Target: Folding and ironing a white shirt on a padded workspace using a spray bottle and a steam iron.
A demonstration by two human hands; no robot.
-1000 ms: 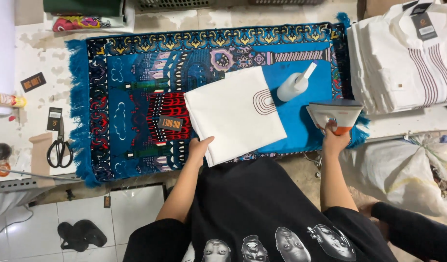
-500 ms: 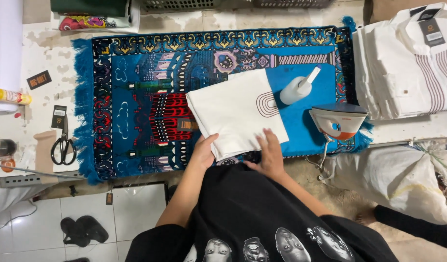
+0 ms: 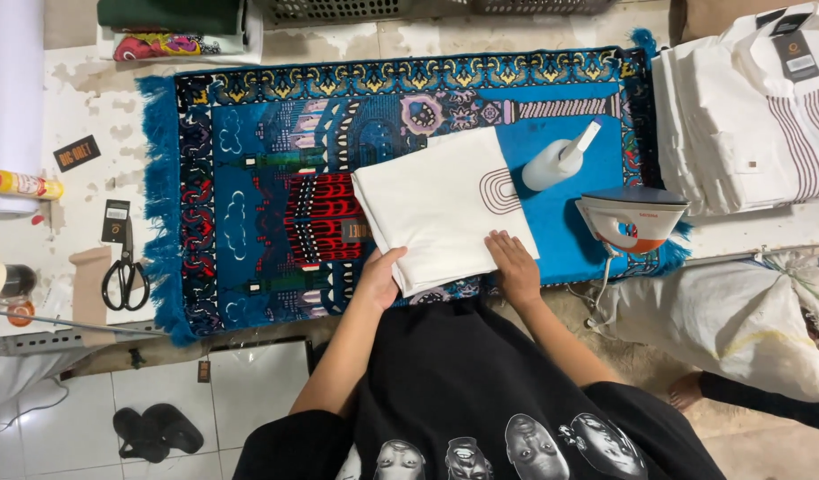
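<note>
Where the frame's centre shows both hands: left hand (image 3: 380, 277) and right hand (image 3: 513, 267) lie flat, grip open, on near edge of folded white cloth (image 3: 441, 206) atop blue rug (image 3: 249, 178). Beyond right: iron (image 3: 630, 218), spray bottle (image 3: 559, 160); bare rug at left.

Single head-worn view, looking steeply down from above the bench (image 3: 89, 116); moderately near; rug (image 3: 276, 133) fills centre, wearer's torso at 6 o'clock.
</note>
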